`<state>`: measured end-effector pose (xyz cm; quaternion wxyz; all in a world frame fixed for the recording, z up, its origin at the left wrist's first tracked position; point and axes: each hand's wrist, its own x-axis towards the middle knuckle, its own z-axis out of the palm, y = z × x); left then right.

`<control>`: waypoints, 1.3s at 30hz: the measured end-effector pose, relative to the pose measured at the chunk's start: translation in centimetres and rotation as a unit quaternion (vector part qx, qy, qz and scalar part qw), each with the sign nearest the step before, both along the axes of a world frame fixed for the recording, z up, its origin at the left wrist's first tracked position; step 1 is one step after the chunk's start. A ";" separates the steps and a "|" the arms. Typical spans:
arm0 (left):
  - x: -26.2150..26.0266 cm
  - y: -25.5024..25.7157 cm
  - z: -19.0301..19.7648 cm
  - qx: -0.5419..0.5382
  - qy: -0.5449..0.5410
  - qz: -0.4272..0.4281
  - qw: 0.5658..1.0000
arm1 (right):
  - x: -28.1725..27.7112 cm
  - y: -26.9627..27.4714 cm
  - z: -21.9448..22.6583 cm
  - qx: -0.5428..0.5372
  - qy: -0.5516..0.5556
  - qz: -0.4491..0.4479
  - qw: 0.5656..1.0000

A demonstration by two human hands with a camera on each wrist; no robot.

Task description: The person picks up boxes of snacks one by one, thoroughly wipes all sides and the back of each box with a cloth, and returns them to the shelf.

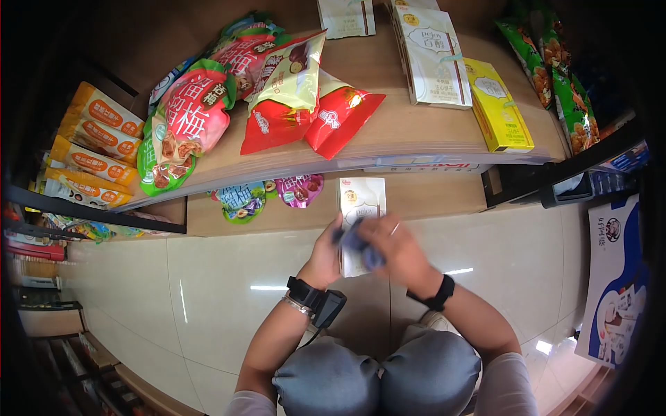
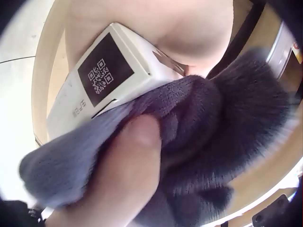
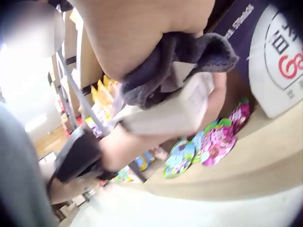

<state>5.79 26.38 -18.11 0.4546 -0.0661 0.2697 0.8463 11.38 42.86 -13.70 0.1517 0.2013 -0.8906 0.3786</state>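
Observation:
In the head view my left hand (image 1: 322,256) grips a white pejoy biscuit box (image 1: 362,193) upright by its side, low in front of the shelf. A blurred right hand (image 1: 406,253) holds a grey-blue cloth (image 1: 373,259) against the box's front. The left wrist view has the box's end with a QR code (image 2: 100,75) facing the camera, the plush cloth (image 2: 208,118) bunched along its edge and the right thumb (image 2: 128,175) pressing on the cloth. From the right wrist, the folded cloth (image 3: 154,73) lies over the box (image 3: 165,116), and part of the right fingers is hidden.
On the upper shelf (image 1: 374,132) stand other white pejoy boxes (image 1: 433,59), a yellow box (image 1: 499,107), red snack bags (image 1: 284,97), plum pouches (image 1: 187,118) and orange packets (image 1: 100,145). Two pouches (image 1: 300,189) lie on the lower shelf. A carton (image 1: 614,277) stands at right.

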 end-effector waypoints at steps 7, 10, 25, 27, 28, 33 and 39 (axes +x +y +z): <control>0.6 0.6 -0.6 -0.017 -0.003 -0.015 1.000 | 1.1 0.7 -0.1 0.007 0.010 -0.035 0.999; 0.6 0.8 -0.7 0.002 0.037 -0.015 0.999 | 2.6 -0.1 0.2 0.042 0.013 0.132 0.990; 1.5 0.6 1.1 -0.147 0.047 -0.001 0.988 | 1.9 0.4 2.0 -0.118 -0.031 0.012 0.992; 0.9 0.6 0.2 -0.160 0.087 -0.015 0.983 | 2.4 -0.1 2.3 -0.079 -0.033 0.050 0.995; 1.0 0.7 0.1 -0.171 0.117 -0.006 0.978 | 2.5 -0.2 2.3 -0.048 -0.035 0.065 0.996; 1.7 0.8 -1.4 -0.146 0.142 -0.041 0.978 | 1.1 0.5 2.5 -0.052 0.005 -0.028 0.998; 2.1 1.3 -1.7 -0.236 0.156 -0.066 0.957 | -1.4 3.1 1.7 -0.030 0.011 -0.111 0.993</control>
